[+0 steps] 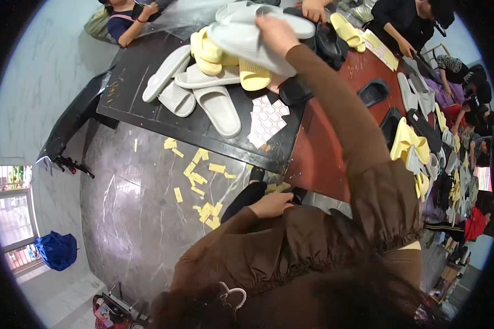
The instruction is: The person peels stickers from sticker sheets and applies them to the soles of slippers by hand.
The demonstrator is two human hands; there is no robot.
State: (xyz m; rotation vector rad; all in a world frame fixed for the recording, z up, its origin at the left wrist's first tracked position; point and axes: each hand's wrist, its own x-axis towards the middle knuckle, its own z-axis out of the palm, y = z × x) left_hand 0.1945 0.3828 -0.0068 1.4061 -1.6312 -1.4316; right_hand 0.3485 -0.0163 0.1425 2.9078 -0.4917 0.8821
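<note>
Over the pile on the black table (132,109), my right hand (277,35) grips a light grey slipper (233,38), its arm stretched far forward. Under and around it lie more grey slippers (219,109), a pair of yellow slippers (206,52), a ribbed yellow slipper (254,77) and a black slipper (295,90). White cards with red outlines (266,120) are spread near the table's front edge. My left hand (270,205) is low by my lap, beside something dark; its fingertips are too unclear to tell whether they hold anything.
Yellow paper slips (195,175) litter the grey floor. A red tabletop (324,148) adjoins on the right, with a black slipper (373,92) on it and many more slippers beyond. Co-workers (414,24) are across and along the tables. A blue umbrella (56,250) is at the left wall.
</note>
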